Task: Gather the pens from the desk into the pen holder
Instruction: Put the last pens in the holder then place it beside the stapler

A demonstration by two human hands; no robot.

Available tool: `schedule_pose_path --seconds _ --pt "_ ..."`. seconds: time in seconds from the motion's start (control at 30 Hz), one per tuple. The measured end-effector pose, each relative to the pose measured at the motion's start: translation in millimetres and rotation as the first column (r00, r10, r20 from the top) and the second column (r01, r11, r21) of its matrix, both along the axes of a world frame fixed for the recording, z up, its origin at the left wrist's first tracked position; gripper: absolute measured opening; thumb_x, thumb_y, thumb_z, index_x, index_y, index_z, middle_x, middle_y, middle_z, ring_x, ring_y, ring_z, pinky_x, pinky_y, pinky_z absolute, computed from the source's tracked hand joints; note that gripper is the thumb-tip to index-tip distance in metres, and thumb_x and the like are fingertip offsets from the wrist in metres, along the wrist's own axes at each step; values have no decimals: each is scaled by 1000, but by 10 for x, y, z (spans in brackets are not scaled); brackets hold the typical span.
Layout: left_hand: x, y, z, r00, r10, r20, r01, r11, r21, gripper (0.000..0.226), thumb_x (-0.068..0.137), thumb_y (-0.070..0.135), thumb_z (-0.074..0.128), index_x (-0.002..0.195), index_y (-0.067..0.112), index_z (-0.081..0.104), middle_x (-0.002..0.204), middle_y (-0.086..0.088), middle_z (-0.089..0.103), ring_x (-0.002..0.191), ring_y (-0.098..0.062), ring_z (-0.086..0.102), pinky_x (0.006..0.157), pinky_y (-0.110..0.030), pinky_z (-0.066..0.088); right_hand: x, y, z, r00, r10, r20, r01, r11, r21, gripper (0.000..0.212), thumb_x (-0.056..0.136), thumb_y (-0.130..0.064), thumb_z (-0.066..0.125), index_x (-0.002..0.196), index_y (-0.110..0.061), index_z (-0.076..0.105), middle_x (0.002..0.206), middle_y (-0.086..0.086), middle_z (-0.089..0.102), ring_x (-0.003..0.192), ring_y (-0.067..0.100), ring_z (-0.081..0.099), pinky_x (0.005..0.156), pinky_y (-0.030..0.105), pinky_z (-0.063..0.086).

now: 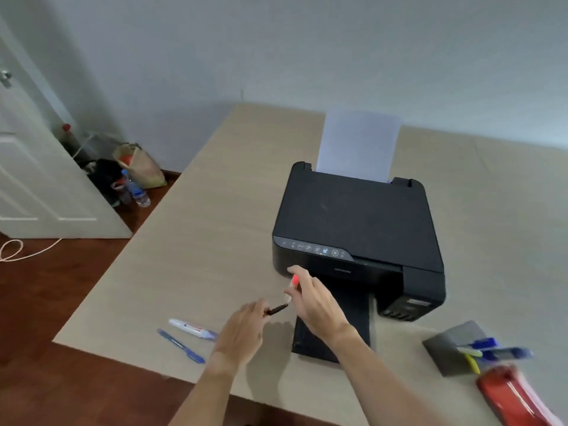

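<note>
My left hand is closed around a black pen whose tip sticks out to the right. My right hand grips a pen with a red-pink end, just in front of the printer. On the desk, left of my left hand, lie a blue pen and a white correction pen. The grey pen holder stands at the lower right with blue and yellow pens in it.
A black printer with paper in its feed and an extended output tray sits mid-desk. A red pouch lies below the pen holder. Bags and bottles stand on the floor by the door at left.
</note>
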State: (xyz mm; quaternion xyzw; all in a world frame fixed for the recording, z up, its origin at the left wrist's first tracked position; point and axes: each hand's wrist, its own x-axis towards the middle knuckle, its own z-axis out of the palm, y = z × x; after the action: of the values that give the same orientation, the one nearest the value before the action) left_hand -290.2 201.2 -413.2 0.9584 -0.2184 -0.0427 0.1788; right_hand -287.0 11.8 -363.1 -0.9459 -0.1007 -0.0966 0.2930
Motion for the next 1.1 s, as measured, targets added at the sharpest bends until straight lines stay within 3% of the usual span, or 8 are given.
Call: schedule_pose_path --seconds 0.17,0.27,0.37,0.63,0.77,0.9,1.0,1.1 --pt "102 797 77 986 167 -15 -168 977 -130 41 102 19 43 144 21 42 108 3 67 88 -20 67 78 -33 54 295 648 -20 990 114 84 -121 989 89 23 94 -16 47 116 -10 51 91 3 65 67 15 53 68 31 50" --pt "166 1019 85 984 170 -43 -175 971 -165 59 99 16 47 153 28 27 69 18 51 56 -7 51 55 -15 40 470 852 -170 995 94 22 -97 980 174 33 96 -17 43 129 -19 39 98 2 66 81 15 56 84 31 46" --pt "405 1279 71 981 175 -78 -188 961 -202 69 96 12 48 155 33 19 55 17 42 49 -7 47 48 -15 37 729 1105 -281 993 112 -22 -106 978 182 37 97 -15 43 133 -18 35 108 8 65 99 22 59 93 36 44" --pt "1257 1821 -79 960 244 -139 -280 878 -389 59 96 13 47 147 33 26 76 7 56 69 -10 59 70 -31 57 1358 1889 -607 995 43 -90 -24 979 203 35 95 -12 48 128 -19 37 103 10 66 96 15 53 86 32 41" --pt "1574 2112 -239 921 344 -181 -389 808 -443 55 97 15 47 144 35 28 65 9 52 61 -11 58 62 -39 55 1563 2287 -885 981 74 -179 -53 991 121 28 93 -17 54 119 -18 43 101 4 68 99 19 60 93 34 43" --pt "1607 2383 -448 917 352 -190 -399 839 -370 43 100 16 47 137 32 32 77 7 57 76 -20 67 65 -33 53 1539 2610 -1130 967 124 -221 -122 992 23 6 95 -19 49 100 -20 53 94 -3 65 92 19 58 87 34 45" --pt "1573 2468 -621 923 290 -253 -362 878 -314 33 101 26 43 133 30 35 98 -7 68 90 -25 68 69 -30 48 1498 2643 -1191 968 136 -212 -146 989 -30 14 93 -15 43 93 -21 57 90 -4 62 87 18 56 83 32 45" --pt "1577 2465 -695 921 238 -308 -323 909 -264 17 104 32 35 121 34 40 93 -1 68 84 -16 67 69 -31 53 1546 2570 -1138 981 80 -176 -87 996 -32 16 92 -15 42 91 -19 57 91 -4 62 85 18 54 80 31 44"
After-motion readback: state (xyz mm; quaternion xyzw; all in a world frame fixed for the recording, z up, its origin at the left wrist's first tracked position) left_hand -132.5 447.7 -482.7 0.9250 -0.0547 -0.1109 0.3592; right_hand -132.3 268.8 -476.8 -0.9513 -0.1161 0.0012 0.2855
